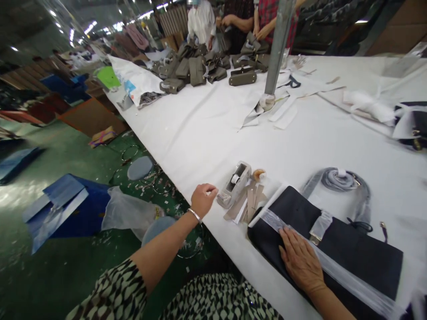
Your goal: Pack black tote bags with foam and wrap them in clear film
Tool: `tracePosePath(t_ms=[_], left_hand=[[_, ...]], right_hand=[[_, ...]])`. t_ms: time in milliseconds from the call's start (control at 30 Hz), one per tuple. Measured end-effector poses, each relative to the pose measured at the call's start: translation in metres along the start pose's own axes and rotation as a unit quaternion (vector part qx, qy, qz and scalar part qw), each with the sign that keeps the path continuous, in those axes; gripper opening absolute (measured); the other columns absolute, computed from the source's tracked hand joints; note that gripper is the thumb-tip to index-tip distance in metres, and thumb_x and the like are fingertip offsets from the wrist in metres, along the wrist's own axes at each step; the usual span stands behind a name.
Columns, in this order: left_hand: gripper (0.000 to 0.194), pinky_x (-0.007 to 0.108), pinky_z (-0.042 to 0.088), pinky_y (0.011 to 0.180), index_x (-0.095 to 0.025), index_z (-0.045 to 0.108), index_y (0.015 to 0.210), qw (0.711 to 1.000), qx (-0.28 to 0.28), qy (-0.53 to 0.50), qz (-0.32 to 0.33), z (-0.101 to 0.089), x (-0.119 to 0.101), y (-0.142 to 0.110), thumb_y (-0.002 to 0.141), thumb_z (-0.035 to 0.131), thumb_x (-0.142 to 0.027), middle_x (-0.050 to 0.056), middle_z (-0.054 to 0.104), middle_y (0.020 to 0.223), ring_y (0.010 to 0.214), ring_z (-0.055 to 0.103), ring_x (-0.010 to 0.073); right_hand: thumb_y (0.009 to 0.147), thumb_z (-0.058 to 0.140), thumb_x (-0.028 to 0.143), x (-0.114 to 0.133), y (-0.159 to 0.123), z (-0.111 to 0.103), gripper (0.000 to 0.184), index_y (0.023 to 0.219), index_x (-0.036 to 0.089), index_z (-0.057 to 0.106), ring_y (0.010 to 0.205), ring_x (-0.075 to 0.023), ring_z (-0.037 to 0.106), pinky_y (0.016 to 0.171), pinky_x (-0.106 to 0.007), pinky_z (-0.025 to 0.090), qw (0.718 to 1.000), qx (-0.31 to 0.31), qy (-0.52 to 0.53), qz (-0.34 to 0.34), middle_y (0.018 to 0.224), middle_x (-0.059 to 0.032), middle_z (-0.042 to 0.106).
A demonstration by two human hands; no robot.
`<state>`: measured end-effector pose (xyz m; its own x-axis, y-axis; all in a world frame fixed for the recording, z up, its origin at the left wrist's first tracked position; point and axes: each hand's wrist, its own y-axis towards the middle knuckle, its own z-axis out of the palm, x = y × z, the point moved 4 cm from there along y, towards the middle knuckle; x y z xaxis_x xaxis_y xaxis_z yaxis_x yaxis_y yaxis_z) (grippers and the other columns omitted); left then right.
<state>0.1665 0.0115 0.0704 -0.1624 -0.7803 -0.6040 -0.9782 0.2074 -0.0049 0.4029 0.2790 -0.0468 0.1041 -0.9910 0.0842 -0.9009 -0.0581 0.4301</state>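
Observation:
A black handbag [350, 253] lies flat on the white table [207, 129] in front of me, with a strip of clear film [336, 266] across it. My right hand [300, 260] rests flat on the bag, fingers stretched out over the film. My left hand [203, 200] reaches toward a grey tape dispenser [235, 183], fingers curled in a pinch just beside its near end; whether it holds tape I cannot tell. Tan paper strips [248, 205] lie between the dispenser and the bag. A wrapped grey strap [340, 180] lies behind the bag.
Several olive-grey bags [200, 69] are piled at the table's far end, where other people [233, 20] stand working. A metal pole [278, 49] rises from the table's middle. Blue bags [63, 209], plastic [128, 213] and scraps litter the green floor on the left.

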Motion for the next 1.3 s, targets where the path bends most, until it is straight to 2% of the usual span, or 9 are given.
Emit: tracePosePath(t_ms=[100,267,400,567,800,933,1033,1133,1300], left_hand=[[0.027,0.027,0.044,0.06,-0.015,0.068,0.079,0.996,0.088,-0.019,-0.028,0.002,0.018,0.028,0.08,0.054,-0.038,0.002,0.067,0.068,0.063,0.058,0.0151],[0.029,0.026,0.034,0.053,-0.016,0.069,0.066,0.978,0.207,-0.017,-0.027,0.033,0.018,0.05,0.073,0.06,-0.043,0.0,0.06,0.055,0.053,0.05,0.0126],[0.022,0.026,0.027,0.051,-0.017,0.066,0.057,0.968,0.25,-0.013,-0.029,0.044,0.013,0.061,0.065,0.067,-0.037,-0.003,0.049,0.045,0.049,0.041,0.0105],[0.017,0.023,0.028,0.049,-0.014,0.063,0.057,0.952,0.292,-0.058,-0.071,0.051,0.008,0.067,0.065,0.066,-0.028,-0.005,0.045,0.043,0.048,0.04,0.009],[0.007,0.021,0.036,0.054,-0.012,0.059,0.057,0.929,0.312,-0.151,-0.127,0.047,-0.004,0.063,0.063,0.059,-0.009,-0.001,0.057,0.051,0.052,0.049,0.0086],[0.007,0.02,0.036,0.053,-0.013,0.056,0.063,0.918,0.308,-0.206,-0.143,0.034,-0.017,0.065,0.069,0.056,-0.015,0.0,0.059,0.05,0.05,0.049,0.0081],[0.006,0.02,0.029,0.047,-0.014,0.055,0.063,0.908,0.314,-0.23,-0.156,0.029,-0.023,0.062,0.068,0.056,-0.017,0.0,0.059,0.05,0.045,0.047,0.0072],[0.007,0.021,0.024,0.043,-0.014,0.054,0.062,0.897,0.32,-0.246,-0.183,0.024,-0.021,0.054,0.064,0.058,-0.02,-0.001,0.056,0.048,0.04,0.042,0.0066],[0.015,0.021,0.026,0.045,-0.015,0.053,0.064,0.882,0.319,-0.279,-0.204,0.004,-0.009,0.029,0.06,0.062,-0.027,-0.001,0.056,0.05,0.043,0.044,0.0066]], right_hand=[[0.089,0.046,0.03,0.004,0.002,-0.002,0.059,0.145,0.02,0.029,0.121,-0.0256,0.05,0.105,-0.041,0.035,1.0,0.004,0.01,0.019,0.136,-0.0097,0.052],[0.091,0.044,0.03,0.007,0.0,0.001,0.056,0.145,0.023,0.031,0.126,-0.0274,0.046,0.108,-0.045,0.031,0.995,0.029,0.051,0.08,0.138,-0.0089,0.05],[0.091,0.045,0.032,0.007,-0.002,0.002,0.058,0.146,0.026,0.027,0.125,-0.0274,0.047,0.108,-0.045,0.031,0.995,0.03,0.052,0.084,0.139,-0.0086,0.049],[0.091,0.046,0.032,0.005,-0.004,0.006,0.056,0.144,0.024,0.031,0.125,-0.0273,0.047,0.108,-0.045,0.031,0.994,0.03,0.046,0.091,0.138,-0.0089,0.05],[0.09,0.048,0.032,0.005,-0.005,0.006,0.058,0.144,0.025,0.031,0.125,-0.0274,0.046,0.108,-0.045,0.031,0.994,0.03,0.046,0.093,0.138,-0.0085,0.05],[0.09,0.048,0.033,0.005,-0.006,0.006,0.058,0.144,0.025,0.031,0.125,-0.0281,0.046,0.108,-0.046,0.03,0.994,0.028,0.047,0.093,0.138,-0.0085,0.05],[0.089,0.05,0.032,0.005,-0.007,0.007,0.058,0.144,0.025,0.032,0.126,-0.0282,0.045,0.108,-0.046,0.03,0.994,0.031,0.051,0.087,0.139,-0.0087,0.049],[0.089,0.051,0.032,0.004,-0.006,0.006,0.058,0.144,0.024,0.032,0.126,-0.0278,0.045,0.108,-0.045,0.03,0.994,0.033,0.05,0.089,0.139,-0.0089,0.049],[0.089,0.051,0.031,0.005,-0.004,0.003,0.06,0.144,0.024,0.031,0.127,-0.0278,0.044,0.109,-0.045,0.03,0.995,0.04,0.049,0.083,0.14,-0.0093,0.048]])
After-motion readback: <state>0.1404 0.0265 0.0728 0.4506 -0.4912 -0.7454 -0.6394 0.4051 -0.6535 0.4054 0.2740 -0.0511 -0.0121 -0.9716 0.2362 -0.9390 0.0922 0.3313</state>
